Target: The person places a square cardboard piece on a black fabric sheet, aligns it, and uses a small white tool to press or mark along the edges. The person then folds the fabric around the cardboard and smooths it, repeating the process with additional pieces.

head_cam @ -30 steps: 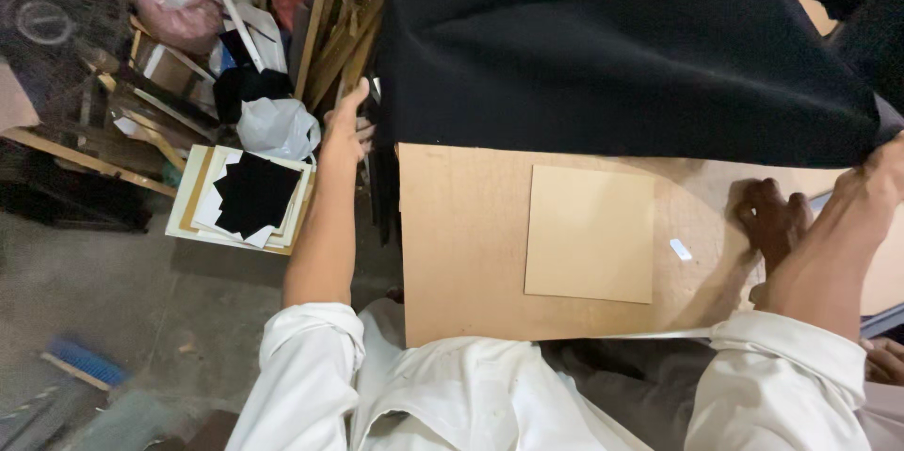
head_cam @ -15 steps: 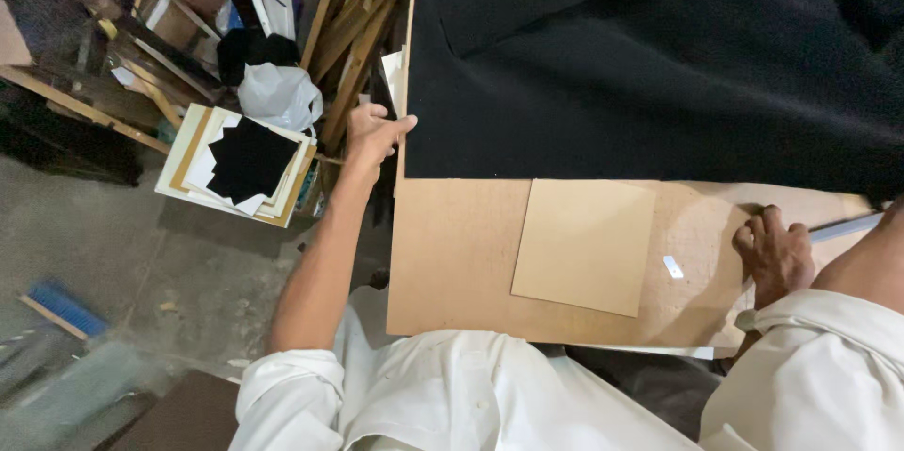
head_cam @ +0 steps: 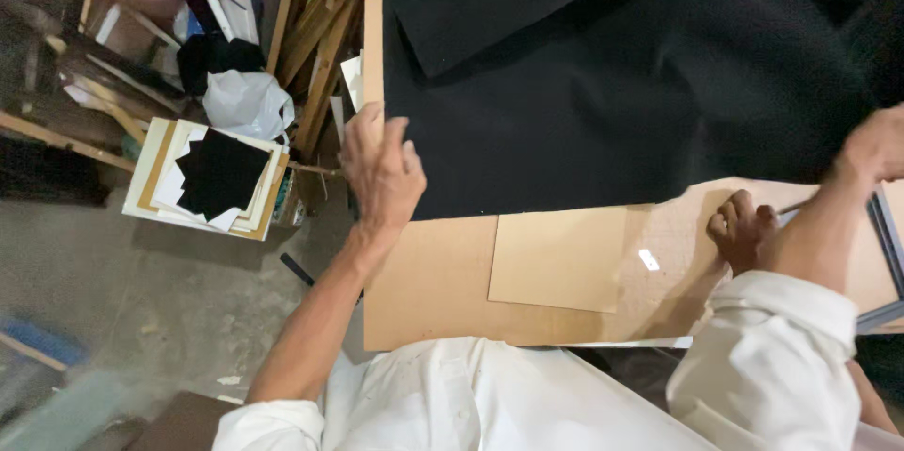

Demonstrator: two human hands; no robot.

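Counter [head_cam: 433, 291]: flat brown board surface, left edge beside the floor.
Black cloth [head_cam: 612, 84]: spread over the counter's far part.
Tan square sheet [head_cam: 557, 258]: lies flat on the counter, its far edge meeting the cloth.
White scrap [head_cam: 648, 260]: just beside the sheet.

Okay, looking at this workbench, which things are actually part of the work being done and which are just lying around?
In use:
black cloth
big brown board
left hand at the cloth's edge
right hand

Lying about:
small tan square
stack of black and white sheets
white bag
wood strips
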